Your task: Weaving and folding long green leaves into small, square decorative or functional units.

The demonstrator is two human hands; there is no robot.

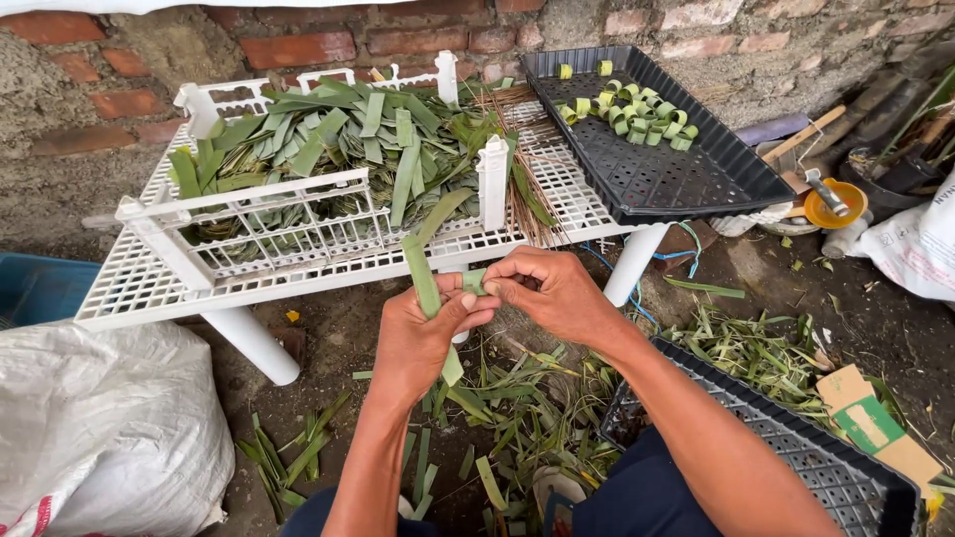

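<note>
Your left hand (423,333) pinches a flat green leaf strip (426,288) | your right hand (557,293) clamps its curled end | both below the white slatted rack (149,288) | finished leaf rings (637,111) dot the black perforated tray (696,179)

The green leaf strip (426,283) was long, flat and narrow, with a smooth, slightly glossy face. It ran steeply upright through the left hand (423,333), its upper length rising above the fingers and bending off to the right near the top, its lower end hanging out below the palm. At the level of the fingertips one part of it was folded over into a short, pale green loop (475,281), pinched between both thumbs, just left of the right hand (552,293).
</note>
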